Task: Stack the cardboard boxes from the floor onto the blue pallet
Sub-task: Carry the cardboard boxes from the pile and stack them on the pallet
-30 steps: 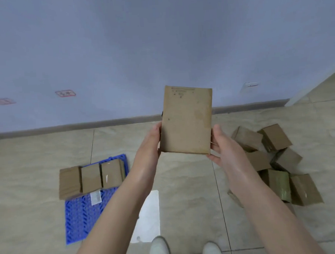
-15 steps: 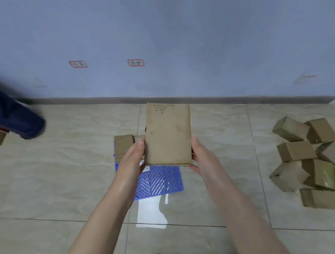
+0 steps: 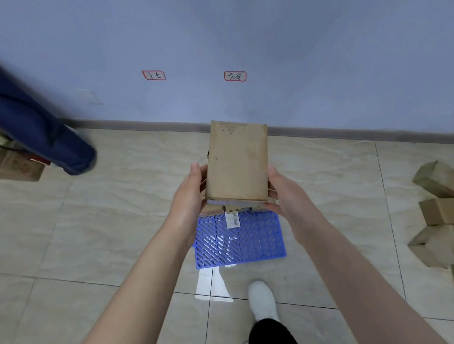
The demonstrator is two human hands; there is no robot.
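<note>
Tiled floor (image 3: 92, 231), pallet (image 3: 250, 239) nearer, box (image 3: 237, 160) perhaps lower

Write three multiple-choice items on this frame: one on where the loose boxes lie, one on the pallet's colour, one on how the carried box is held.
1. Where is the pile of loose boxes?
A. on the floor at the right edge of the view
B. against the wall under the labels
C. on top of the pallet

2. What colour is the pallet?
A. green
B. blue
C. grey

3. How is the carried box held?
A. in the left hand alone
B. resting on the floor
C. between both hands, off the floor

Key: 1 A, the pile sits on the tiles at far right. 2 B, its lattice is blue. 3 C, the left hand and right hand press its two sides above the pallet.
</note>
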